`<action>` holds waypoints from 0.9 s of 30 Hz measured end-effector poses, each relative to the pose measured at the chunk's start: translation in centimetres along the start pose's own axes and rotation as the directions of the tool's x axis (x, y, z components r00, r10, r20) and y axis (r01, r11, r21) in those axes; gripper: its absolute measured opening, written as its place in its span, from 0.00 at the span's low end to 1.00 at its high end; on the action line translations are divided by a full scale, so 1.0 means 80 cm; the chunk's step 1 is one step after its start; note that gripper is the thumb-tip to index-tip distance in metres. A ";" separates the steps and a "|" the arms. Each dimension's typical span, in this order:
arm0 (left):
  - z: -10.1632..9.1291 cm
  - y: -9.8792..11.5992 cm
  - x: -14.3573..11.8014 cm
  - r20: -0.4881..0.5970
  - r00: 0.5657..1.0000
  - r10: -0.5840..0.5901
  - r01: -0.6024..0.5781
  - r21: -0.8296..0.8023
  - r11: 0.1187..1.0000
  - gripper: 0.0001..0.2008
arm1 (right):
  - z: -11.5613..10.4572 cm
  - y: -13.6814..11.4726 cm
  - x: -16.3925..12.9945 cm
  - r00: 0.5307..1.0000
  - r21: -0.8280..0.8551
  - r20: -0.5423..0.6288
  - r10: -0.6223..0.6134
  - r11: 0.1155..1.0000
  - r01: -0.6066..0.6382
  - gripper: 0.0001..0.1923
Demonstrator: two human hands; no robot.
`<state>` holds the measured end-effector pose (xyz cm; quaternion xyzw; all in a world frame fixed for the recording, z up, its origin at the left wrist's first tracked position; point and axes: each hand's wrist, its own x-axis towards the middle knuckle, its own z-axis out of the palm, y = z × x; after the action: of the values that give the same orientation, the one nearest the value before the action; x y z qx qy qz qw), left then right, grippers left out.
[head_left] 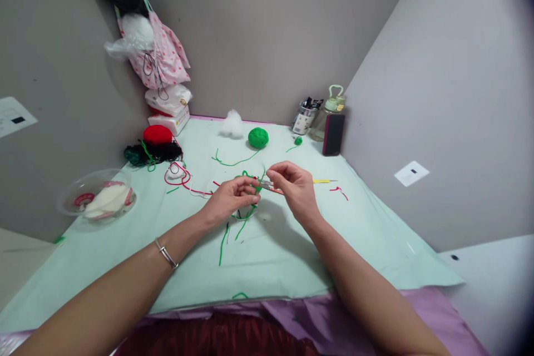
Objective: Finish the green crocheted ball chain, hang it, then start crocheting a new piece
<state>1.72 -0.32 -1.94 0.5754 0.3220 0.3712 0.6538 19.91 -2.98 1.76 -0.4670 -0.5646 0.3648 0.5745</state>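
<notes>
Item: green yarn (246,217), pinched in our left hand (228,200); our right hand (292,186) grips a crochet hook (271,187); yarn ball (258,137) at twelve o'clock.

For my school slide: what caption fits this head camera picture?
Left hand and right hand pinch thin green yarn above a pale green table cover.

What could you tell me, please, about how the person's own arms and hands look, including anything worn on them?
Both forearms are bare, with no sleeves in view. The left hand has a thin silver-coloured bangle on its wrist. The right hand and its wrist carry no jewellery, watch or glove that can be seen. No rings can be made out on the fingers of either hand.
</notes>
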 end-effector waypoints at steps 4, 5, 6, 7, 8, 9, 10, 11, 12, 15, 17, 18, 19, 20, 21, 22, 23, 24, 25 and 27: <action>-0.001 -0.004 0.001 0.028 0.999 -0.022 0.021 0.024 0.999 0.17 | -0.002 -0.001 0.003 1.000 0.058 0.023 -0.006 0.998 0.005 0.10; -0.002 -0.005 0.002 0.032 0.999 -0.024 0.023 0.032 0.999 0.17 | -0.002 -0.001 0.003 1.000 0.070 0.029 -0.010 0.998 0.008 0.10; -0.002 -0.007 0.002 0.035 0.999 -0.025 0.024 0.039 0.999 0.17 | -0.002 0.000 0.003 0.999 0.078 0.034 -0.012 0.997 0.009 0.10; -0.003 -0.008 0.002 0.040 0.999 -0.026 0.024 0.047 0.999 0.17 | -0.003 0.000 0.002 0.999 0.082 0.034 -0.010 0.997 0.007 0.10; -0.003 -0.009 0.002 0.047 0.999 -0.027 0.024 0.054 0.998 0.16 | -0.003 0.001 0.002 0.999 0.083 0.033 -0.008 0.997 0.005 0.10; -0.003 -0.010 0.002 0.053 0.998 -0.026 0.023 0.061 0.998 0.16 | -0.003 0.002 0.002 0.999 0.081 0.037 -0.004 0.997 0.001 0.10; -0.002 -0.010 0.001 0.059 0.998 -0.023 0.019 0.066 0.998 0.16 | -0.003 0.002 0.001 0.999 0.078 0.050 0.000 0.997 -0.004 0.10; -0.001 -0.009 0.001 0.060 0.998 -0.015 0.011 0.068 0.998 0.17 | -0.003 0.002 0.001 0.997 0.077 0.071 0.003 0.997 -0.009 0.10; 0.000 -0.008 0.000 0.055 0.998 -0.003 -0.001 0.070 0.998 0.17 | -0.002 0.002 0.000 0.995 0.078 0.097 0.004 0.997 -0.012 0.10; 0.003 0.001 -0.005 0.005 0.999 0.046 -0.047 0.075 0.996 0.16 | 0.001 0.003 -0.003 0.984 0.071 0.178 -0.005 0.997 -0.008 0.10; 0.004 0.008 -0.008 -0.057 0.995 0.086 -0.081 0.086 0.993 0.16 | 0.002 0.004 -0.004 0.978 0.046 0.209 -0.007 0.999 -0.002 0.09; 0.004 0.011 -0.009 -0.095 0.990 0.106 -0.098 0.094 0.991 0.15 | 0.003 0.004 -0.005 0.977 0.031 0.214 -0.007 1.000 0.000 0.09; 0.002 0.013 -0.010 -0.136 0.982 0.128 -0.114 0.105 0.988 0.14 | 0.003 0.005 -0.005 0.977 0.020 0.212 -0.009 1.000 0.005 0.09; 0.000 0.014 -0.009 -0.178 0.973 0.148 -0.128 0.117 0.985 0.14 | 0.003 0.005 -0.005 0.979 0.019 0.205 -0.014 1.000 0.010 0.09; -0.003 0.016 -0.008 -0.217 0.962 0.166 -0.140 0.131 0.981 0.13 | 0.003 0.005 -0.005 0.981 0.025 0.193 -0.018 1.000 0.013 0.09; -0.008 0.017 -0.007 -0.249 0.951 0.180 -0.147 0.146 0.978 0.12 | 0.002 0.005 -0.004 0.983 0.038 0.181 -0.018 0.999 0.011 0.10; -0.012 0.017 -0.005 -0.274 0.942 0.192 -0.151 0.163 0.975 0.11 | 0.002 0.005 -0.003 0.985 0.059 0.170 -0.014 0.998 0.004 0.10; -0.017 0.018 -0.003 -0.293 0.935 0.202 -0.152 0.184 0.971 0.11 | 0.001 0.004 -0.003 0.987 0.087 0.164 -0.004 0.996 -0.011 0.10; -0.022 0.018 -0.001 -0.303 0.930 0.209 -0.150 0.208 0.967 0.11 | 0.000 0.004 -0.002 0.986 0.117 0.164 0.010 0.993 -0.030 0.11; -0.029 0.017 0.003 -0.308 0.925 0.222 -0.140 0.267 0.953 0.11 | -0.002 0.002 0.000 0.984 0.164 0.176 0.029 0.985 -0.058 0.12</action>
<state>-0.30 1.17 -0.88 0.6061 0.4160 0.4810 0.4777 20.11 -2.97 1.62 -0.3957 -0.5689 0.4630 0.5527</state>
